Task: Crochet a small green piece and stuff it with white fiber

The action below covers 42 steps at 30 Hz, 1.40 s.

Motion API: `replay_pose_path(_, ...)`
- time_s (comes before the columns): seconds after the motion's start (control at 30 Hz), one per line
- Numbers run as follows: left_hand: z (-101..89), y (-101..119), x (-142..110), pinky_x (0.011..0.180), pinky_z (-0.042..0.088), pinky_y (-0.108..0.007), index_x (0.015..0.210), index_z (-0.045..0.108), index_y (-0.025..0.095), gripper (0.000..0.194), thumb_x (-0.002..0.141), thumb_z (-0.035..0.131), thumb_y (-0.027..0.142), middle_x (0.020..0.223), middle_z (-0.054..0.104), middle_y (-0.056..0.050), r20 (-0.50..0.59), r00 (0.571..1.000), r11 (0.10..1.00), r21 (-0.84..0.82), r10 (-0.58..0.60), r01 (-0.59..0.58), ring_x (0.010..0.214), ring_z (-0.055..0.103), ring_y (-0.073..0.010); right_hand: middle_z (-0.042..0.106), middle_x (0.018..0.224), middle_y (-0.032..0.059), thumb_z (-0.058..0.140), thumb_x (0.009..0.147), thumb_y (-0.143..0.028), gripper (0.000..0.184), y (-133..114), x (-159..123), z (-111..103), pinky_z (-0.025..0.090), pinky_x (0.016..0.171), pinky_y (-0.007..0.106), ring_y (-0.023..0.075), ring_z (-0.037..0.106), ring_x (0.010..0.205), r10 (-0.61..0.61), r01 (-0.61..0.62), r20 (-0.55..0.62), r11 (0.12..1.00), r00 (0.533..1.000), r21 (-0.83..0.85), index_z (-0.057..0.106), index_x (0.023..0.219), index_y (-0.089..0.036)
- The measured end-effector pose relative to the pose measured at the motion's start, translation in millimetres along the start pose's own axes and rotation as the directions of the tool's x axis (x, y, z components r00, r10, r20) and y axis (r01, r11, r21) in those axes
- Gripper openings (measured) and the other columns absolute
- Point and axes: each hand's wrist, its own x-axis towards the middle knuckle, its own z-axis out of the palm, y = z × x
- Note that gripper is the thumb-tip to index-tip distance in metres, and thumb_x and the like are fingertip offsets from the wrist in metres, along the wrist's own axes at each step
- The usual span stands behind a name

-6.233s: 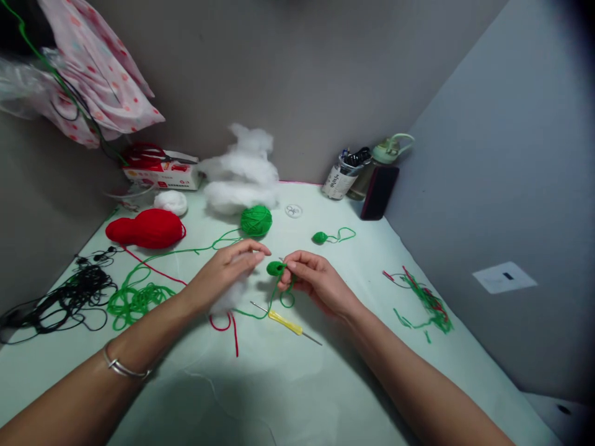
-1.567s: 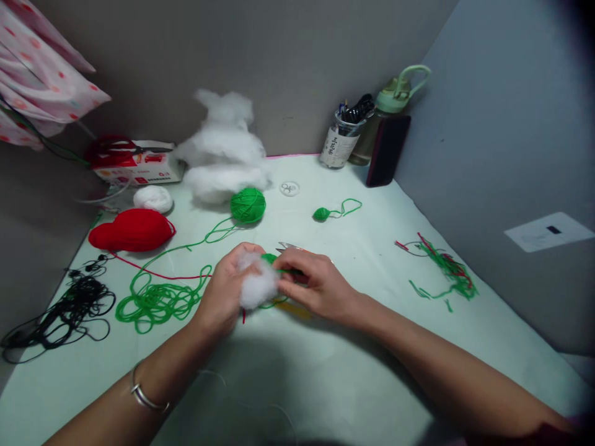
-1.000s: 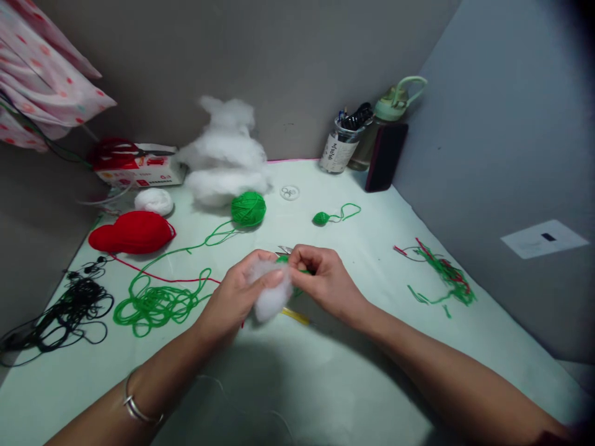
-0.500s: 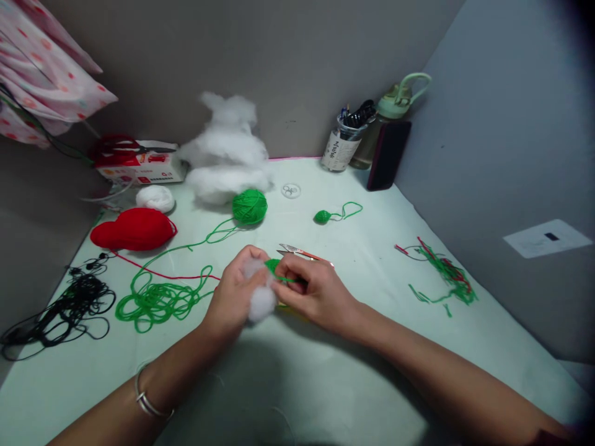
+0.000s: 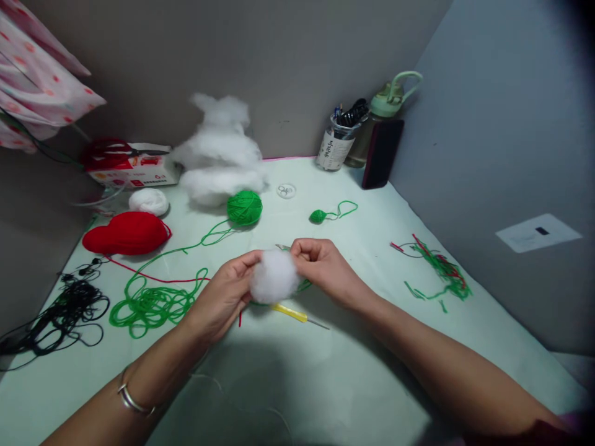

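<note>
A white tuft of stuffing [image 5: 274,276] is held between my two hands just above the table. My left hand [image 5: 223,296] pinches its left side with closed fingers. My right hand [image 5: 324,269] grips its right side, fingers curled; the small green crochet piece seen earlier is hidden behind the tuft, with only a bit of green yarn [image 5: 304,285] showing below. A yellow-handled crochet hook [image 5: 292,313] lies on the table under my hands.
A green yarn ball [image 5: 244,207], loose green yarn [image 5: 153,303], red yarn [image 5: 125,233], a white ball [image 5: 148,201] and a big stuffing heap [image 5: 218,155] lie behind. A small green piece [image 5: 318,216], jar [image 5: 333,147], bottle [image 5: 388,105], yarn scraps [image 5: 437,269] and black cords [image 5: 51,313] ring the mat.
The stuffing tuft has come up between both hands and now covers the green crochet piece. My hands have drawn slightly apart around it; the snips near them are now mostly hidden.
</note>
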Motion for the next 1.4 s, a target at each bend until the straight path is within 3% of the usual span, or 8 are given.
replay_pose_path(0.17, -2.3, -5, 1, 0.052, 0.043, -0.019, 0.089, 0.075, 0.016, 0.027, 0.069, 0.091, 0.024, 0.071, 0.069, 0.001, -0.046, 0.997, 0.995, 0.083, 0.063, -0.059, 0.056, 0.054, -0.0101, 0.037, 0.055, -0.0100, 0.068, 0.077, -0.031, 0.024, 4, -3, 4, 0.021, 0.053, 0.024, 0.0071, 0.028, 0.054, 0.013, -0.014, 0.057, 1.000, 0.998, 0.012, 0.051, 0.064, -0.021)
replay_pose_path(0.33, -3.7, -3, -1, 0.049, 0.041, -0.018, 0.086, 0.068, 0.018, 0.027, 0.071, 0.090, 0.026, 0.070, 0.064, 0.004, -0.090, 0.988, 0.979, 0.173, 0.127, -0.110, 0.053, 0.050, -0.0086, 0.045, 0.063, -0.0069, 0.063, 0.082, -0.030, 0.014, -1, -8, 7, 0.027, 0.057, 0.025, 0.0099, 0.037, 0.060, -0.025, 0.024, 0.119, 1.000, 0.993, 0.012, 0.056, 0.074, -0.020)
replay_pose_path(0.5, 6.6, 5, -8, 0.042, 0.033, -0.018, 0.073, 0.057, 0.021, 0.036, 0.062, 0.091, 0.025, 0.060, 0.056, 0.007, -0.186, 0.963, 0.957, 0.250, 0.195, -0.146, 0.046, 0.043, -0.0077, 0.039, 0.066, -0.0072, 0.059, 0.077, -0.018, 0.011, -4, -19, 17, 0.025, 0.056, 0.026, 0.0101, 0.035, 0.061, -0.159, 0.198, 0.172, 0.950, 0.972, -0.242, 0.050, 0.074, -0.022)
replay_pose_path(0.63, 12.1, 1, -9, 0.040, 0.030, -0.018, 0.077, 0.055, 0.023, 0.038, 0.062, 0.089, 0.028, 0.058, 0.053, 0.009, -0.209, 0.966, 0.985, 0.109, 0.151, -0.131, 0.044, 0.039, -0.0076, 0.038, 0.064, -0.0084, 0.058, 0.076, -0.015, 0.015, 3, -21, 22, 0.025, 0.057, 0.026, 0.0094, 0.032, 0.058, -0.242, 0.304, 0.204, 0.876, 0.948, -0.374, 0.046, 0.075, -0.023)
replay_pose_path(0.77, 14.6, -7, -7, 0.046, 0.036, -0.019, 0.077, 0.059, 0.021, 0.033, 0.062, 0.088, 0.024, 0.061, 0.054, 0.008, -0.184, 0.976, 0.993, 0.008, 0.115, -0.115, 0.051, 0.044, -0.0088, 0.036, 0.060, -0.0086, 0.058, 0.078, -0.021, 0.011, 6, -15, 19, 0.024, 0.057, 0.026, 0.0096, 0.031, 0.058, -0.206, 0.214, 0.061, 0.934, 0.977, -0.287, 0.050, 0.071, -0.023)
replay_pose_path(0.93, 11.2, -8, -6, 0.069, 0.054, -0.026, 0.093, 0.073, 0.017, 0.022, 0.075, 0.080, 0.028, 0.087, 0.074, -0.003, -0.119, 0.989, 0.993, -0.068, 0.084, -0.093, 0.079, 0.067, -0.0187, 0.038, 0.056, -0.0088, 0.061, 0.075, -0.025, 0.013, -1, -6, 10, 0.023, 0.054, 0.026, 0.0087, 0.030, 0.055, -0.137, 0.128, -0.075, 0.984, 0.988, -0.123, 0.053, 0.065, -0.022)
replay_pose_path(1.17, 9.8, -5, -1, 0.086, 0.059, -0.035, 0.083, 0.076, 0.016, 0.031, 0.056, 0.091, 0.016, 0.087, 0.080, -0.008, -0.066, 0.997, 0.999, -0.025, 0.037, -0.038, 0.096, 0.074, -0.0281, 0.043, 0.052, -0.0095, 0.066, 0.070, -0.027, 0.015, 2, -3, 8, 0.021, 0.052, 0.024, 0.0071, 0.030, 0.051, -0.034, 0.041, -0.118, 0.998, 0.992, 0.056, 0.054, 0.063, -0.021)
replay_pose_path(1.4, 9.3, -15, 1, 0.079, 0.058, -0.032, 0.083, 0.078, 0.016, 0.022, 0.063, 0.086, 0.019, 0.084, 0.079, -0.006, -0.100, 0.989, 0.994, 0.048, 0.107, -0.102, 0.090, 0.072, -0.0252, 0.047, 0.054, -0.0085, 0.061, 0.075, -0.026, 0.011, 3, -8, 16, 0.030, 0.055, 0.024, 0.0086, 0.042, 0.052, -0.007, 0.009, -0.039, 0.997, 0.999, 0.071, 0.054, 0.067, -0.022)
